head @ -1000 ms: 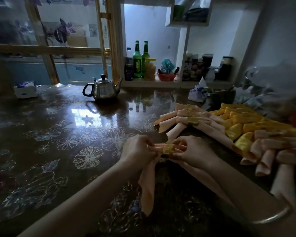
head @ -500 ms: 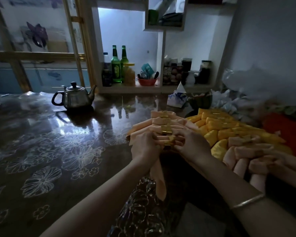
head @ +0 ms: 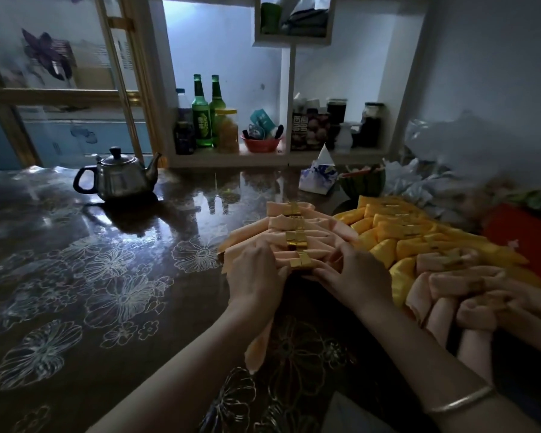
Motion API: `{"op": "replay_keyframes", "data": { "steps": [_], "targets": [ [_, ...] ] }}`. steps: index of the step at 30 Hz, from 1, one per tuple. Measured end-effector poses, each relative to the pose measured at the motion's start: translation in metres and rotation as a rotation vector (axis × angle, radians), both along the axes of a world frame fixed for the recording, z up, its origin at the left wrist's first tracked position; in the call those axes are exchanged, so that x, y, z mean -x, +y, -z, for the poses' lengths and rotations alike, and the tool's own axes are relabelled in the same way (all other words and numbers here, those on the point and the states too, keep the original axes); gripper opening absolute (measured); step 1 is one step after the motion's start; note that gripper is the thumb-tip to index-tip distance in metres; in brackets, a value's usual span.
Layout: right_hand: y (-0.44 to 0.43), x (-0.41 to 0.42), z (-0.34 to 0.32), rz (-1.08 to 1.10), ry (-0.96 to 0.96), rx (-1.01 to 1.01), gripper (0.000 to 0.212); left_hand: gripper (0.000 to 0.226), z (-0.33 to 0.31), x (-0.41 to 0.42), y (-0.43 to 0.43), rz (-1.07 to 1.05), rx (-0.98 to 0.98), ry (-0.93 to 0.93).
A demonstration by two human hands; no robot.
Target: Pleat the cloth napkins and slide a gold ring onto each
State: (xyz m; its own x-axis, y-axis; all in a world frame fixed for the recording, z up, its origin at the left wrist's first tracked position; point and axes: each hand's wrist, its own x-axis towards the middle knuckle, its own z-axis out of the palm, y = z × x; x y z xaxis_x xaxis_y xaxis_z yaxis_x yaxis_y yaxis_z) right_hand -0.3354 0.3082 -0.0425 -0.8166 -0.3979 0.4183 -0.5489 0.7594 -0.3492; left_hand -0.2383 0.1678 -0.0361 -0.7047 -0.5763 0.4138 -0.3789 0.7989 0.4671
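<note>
Peach napkin [head: 281, 260], gold ring [head: 301, 263] on, joining the row.
Left hand [head: 255, 276] and right hand [head: 355, 276] both grip it; set it snug, ring aligned.

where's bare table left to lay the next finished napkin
Bare table runs left of the left hand, from the kettle down to the near edge. A smaller strip lies between kettle and peach napkin stack. Right of the right hand, yellow napkins and more peach ones crowd everything.
</note>
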Motion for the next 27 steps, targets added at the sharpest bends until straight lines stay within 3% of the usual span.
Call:
{"op": "replay_keyframes", "data": {
  "steps": [4, 14, 20, 27],
  "targets": [
    [-0.012, -0.001, 0.001, 0.05, 0.037, -0.026, 0.054, 0.023, 0.004, 0.007, 0.004, -0.013, 0.02, -0.038],
    [-0.023, 0.009, 0.011, 0.127, 0.088, -0.068, 0.04, 0.014, 0.008, 0.022, 0.012, -0.042, 0.053, -0.029],
    [-0.021, 0.008, 0.011, 0.111, 0.127, -0.04, 0.039, 0.021, 0.007, 0.019, 0.004, -0.008, 0.075, -0.089],
    [-0.02, -0.006, -0.019, 0.172, 0.081, -0.266, 0.047, 0.035, -0.017, -0.01, -0.005, 0.025, 0.085, -0.217]
  ]
}}
